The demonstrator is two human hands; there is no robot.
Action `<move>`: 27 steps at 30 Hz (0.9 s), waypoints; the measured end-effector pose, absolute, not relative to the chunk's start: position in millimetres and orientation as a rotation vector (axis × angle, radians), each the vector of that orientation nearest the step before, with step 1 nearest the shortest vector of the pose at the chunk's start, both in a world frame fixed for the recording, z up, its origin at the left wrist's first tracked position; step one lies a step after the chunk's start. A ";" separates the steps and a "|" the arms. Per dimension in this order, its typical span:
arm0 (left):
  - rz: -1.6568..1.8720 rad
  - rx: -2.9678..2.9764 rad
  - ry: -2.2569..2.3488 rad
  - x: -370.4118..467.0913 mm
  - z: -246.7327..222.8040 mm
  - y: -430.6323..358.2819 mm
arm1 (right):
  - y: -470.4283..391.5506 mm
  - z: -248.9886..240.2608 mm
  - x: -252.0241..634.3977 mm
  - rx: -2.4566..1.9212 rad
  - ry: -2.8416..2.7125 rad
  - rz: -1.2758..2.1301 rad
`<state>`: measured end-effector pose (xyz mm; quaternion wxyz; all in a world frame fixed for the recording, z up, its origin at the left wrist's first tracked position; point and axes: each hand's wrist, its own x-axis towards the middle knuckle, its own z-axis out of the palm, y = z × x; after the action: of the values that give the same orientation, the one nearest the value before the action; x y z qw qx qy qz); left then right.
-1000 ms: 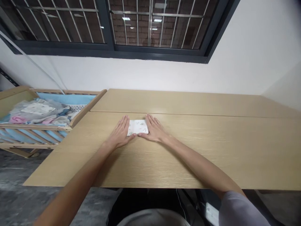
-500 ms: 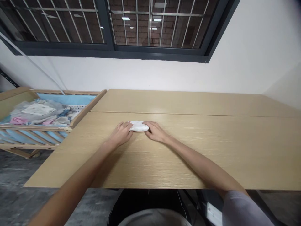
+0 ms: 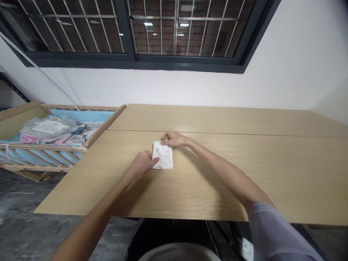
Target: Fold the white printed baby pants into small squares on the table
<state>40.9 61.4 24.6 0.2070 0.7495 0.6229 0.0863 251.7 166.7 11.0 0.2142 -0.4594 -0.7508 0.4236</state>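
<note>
A flat, folded white cloth-like piece [image 3: 164,159] with a faint grey print stands out against the wooden tabletop; its exact kind I cannot make out. My left hand [image 3: 144,162] grips its left side, thumb lying over the front and the other fingers curled behind the edge. At the upper edge, my right hand [image 3: 171,139] is closed in a pinch, with the fingertips at the top left corner. Part of that upper edge is covered by the right fingers.
Left of the table [image 3: 231,174] stands a wooden crib [image 3: 106,127] with blue lining and a heap of clothes [image 3: 51,127] in it. Behind the table is a white wall [image 3: 190,87] below a barred window [image 3: 179,32].
The white piece went from a narrow shape held at both ends to a flat rectangle facing me. My right hand moved to its top edge, my left hand slightly lower.
</note>
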 end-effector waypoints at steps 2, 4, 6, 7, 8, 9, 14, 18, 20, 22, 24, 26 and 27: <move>0.200 2.110 1.747 42.5 18.9 62.1 | 170.8 -5.8 249.4 -1.320 -2.109 1.146; 0.192 2.129 1.781 44.2 18.2 60.3 | 171.5 -14.2 248.6 -1.363 -2.136 1.102; 0.189 2.158 1.836 47.4 19.2 53.4 | 167.9 -12.5 248.3 -1.378 -2.205 1.020; 0.199 2.191 1.880 50.0 18.8 47.3 | 164.4 -8.5 247.8 -1.366 -2.243 0.940; 0.226 2.242 1.925 53.4 17.2 39.5 | 159.6 -3.1 246.8 -1.333 -2.283 0.831; 0.273 2.312 1.957 57.5 13.8 30.2 | 153.7 3.1 245.2 -1.267 -2.331 0.704; 0.504 2.653 1.829 82.4 -25.8 -19.9 | 114.9 16.9 227.5 -0.560 -2.748 0.278; 0.256 2.622 1.829 93.0 -51.5 -35.3 | 92.2 -5.8 216.0 -0.200 -2.871 0.261; 0.195 2.592 1.812 93.4 -54.0 -35.2 | 89.6 -16.0 214.7 -0.167 -2.869 0.275; 0.230 2.585 1.790 91.7 -53.7 -33.9 | 94.6 -19.0 215.7 -0.192 -2.891 0.313; 0.351 2.595 1.790 89.9 -54.6 -33.4 | 107.5 -15.5 218.6 -0.283 -2.929 0.374; 0.504 2.610 1.796 89.2 -58.3 -34.0 | 126.2 -9.8 223.6 -0.444 -2.933 0.444; 0.568 2.614 1.797 89.4 -60.9 -34.6 | 136.3 -7.6 226.7 -0.530 -2.918 0.477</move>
<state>89.4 -34.6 -60.9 -0.0405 0.8106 0.5571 0.1760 226.7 136.3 -7.6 0.0688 -0.1760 -0.9691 0.1583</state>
